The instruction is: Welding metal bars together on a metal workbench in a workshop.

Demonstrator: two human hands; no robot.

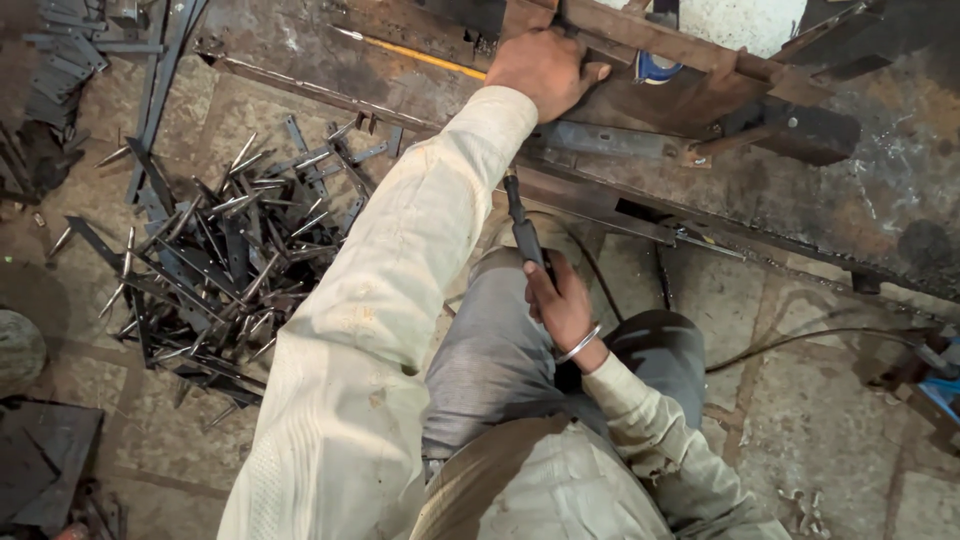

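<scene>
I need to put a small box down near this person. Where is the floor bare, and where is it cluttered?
Bare stone floor lies right of the knees, below the cable. Another bare strip sits between the spike pile and the dark plates. The pile itself is crowded.

Your left arm is stretched far forward and up, the sleeve pale and dirty, and your left hand [545,70] lies palm down with the fingers bent over an edge, the thumb pointing to the right. Your right arm is bent close to the body. Your right hand [560,300] is closed in a fist grip, with a metal bangle on the wrist.
</scene>
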